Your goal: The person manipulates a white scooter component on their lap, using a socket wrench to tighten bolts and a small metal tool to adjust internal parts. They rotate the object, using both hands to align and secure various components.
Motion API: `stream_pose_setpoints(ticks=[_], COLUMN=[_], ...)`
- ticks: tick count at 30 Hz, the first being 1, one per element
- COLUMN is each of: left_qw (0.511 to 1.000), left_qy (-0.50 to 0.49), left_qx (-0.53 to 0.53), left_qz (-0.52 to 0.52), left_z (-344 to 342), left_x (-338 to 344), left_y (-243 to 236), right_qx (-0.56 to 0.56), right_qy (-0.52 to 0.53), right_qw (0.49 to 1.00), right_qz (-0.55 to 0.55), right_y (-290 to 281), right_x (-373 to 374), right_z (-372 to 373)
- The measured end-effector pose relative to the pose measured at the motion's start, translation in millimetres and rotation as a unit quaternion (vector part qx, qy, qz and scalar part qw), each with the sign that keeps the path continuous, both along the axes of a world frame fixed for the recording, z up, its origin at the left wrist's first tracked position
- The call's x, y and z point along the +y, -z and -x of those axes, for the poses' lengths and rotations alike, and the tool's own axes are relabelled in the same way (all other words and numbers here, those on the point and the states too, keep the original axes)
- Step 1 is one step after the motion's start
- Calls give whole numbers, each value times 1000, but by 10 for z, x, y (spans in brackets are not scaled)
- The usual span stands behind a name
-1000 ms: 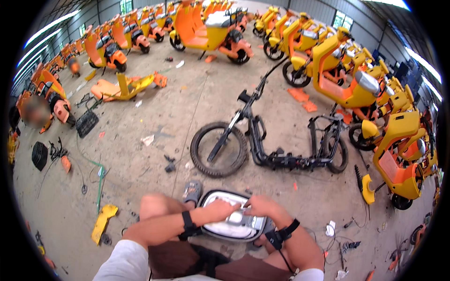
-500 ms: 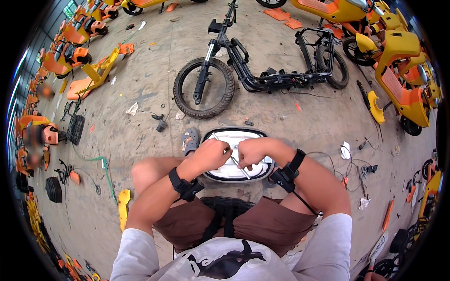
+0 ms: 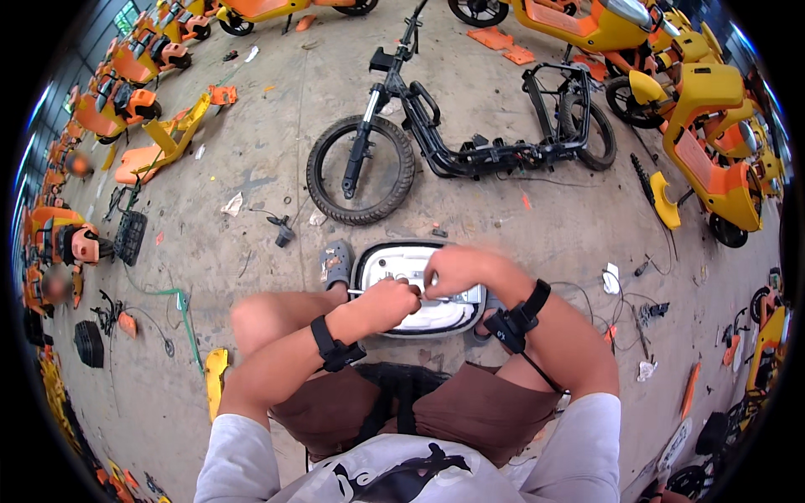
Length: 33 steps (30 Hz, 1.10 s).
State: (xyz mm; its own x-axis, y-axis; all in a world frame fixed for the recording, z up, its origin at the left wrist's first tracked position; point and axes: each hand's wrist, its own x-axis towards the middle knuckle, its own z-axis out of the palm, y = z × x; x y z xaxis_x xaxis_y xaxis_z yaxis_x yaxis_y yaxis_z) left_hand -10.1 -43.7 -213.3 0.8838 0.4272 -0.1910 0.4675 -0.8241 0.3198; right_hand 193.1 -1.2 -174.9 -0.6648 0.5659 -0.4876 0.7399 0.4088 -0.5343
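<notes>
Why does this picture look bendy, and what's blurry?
Head view: the fisheye lens curves straight edges near the dark rim; head view: the person's bare right hand blurs toward its wrist; head view: the black metal two-wheeled frame looks fairly crisp.

The shell [image 3: 436, 322] is white inside its black rim [image 3: 402, 244].

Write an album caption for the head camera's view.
Left hand and right hand over a black-rimmed white shell, before a bare black scooter frame.
</notes>
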Motion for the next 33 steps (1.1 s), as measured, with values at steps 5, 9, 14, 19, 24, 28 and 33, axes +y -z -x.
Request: stream_pose_setpoints(ticks=[5,9,14,19,24,28,33], left_qw=[993,977,983,976,983,982,995], left_qy=[-45,-152,-185,-172,-182,-189,-74], left_qx=[-103,-116,13,-43,20,2,9], left_qz=[39,-99,18,126,30,20,-63], left_z=[59,-9,21,119,99,66,106], left_x=[87,-4,-29,87,-35,-57,-2], left_y=[-136,-254,-300,-195,-229,-183,-142], right_qx=[-43,-95,-56,-22,-71,20,52], right_qy=[-41,-24,23,-28,-49,29,78], right_qw=[997,985,953,954,972,991,985], right_qz=[57,145,297,298,217,128,-147], right_y=[114,-51,71,180,-146,-365,-44], right_x=[-77,-39,-98,-282,-285,-90,-29], right_z=[79,136,191,381,429,236,44])
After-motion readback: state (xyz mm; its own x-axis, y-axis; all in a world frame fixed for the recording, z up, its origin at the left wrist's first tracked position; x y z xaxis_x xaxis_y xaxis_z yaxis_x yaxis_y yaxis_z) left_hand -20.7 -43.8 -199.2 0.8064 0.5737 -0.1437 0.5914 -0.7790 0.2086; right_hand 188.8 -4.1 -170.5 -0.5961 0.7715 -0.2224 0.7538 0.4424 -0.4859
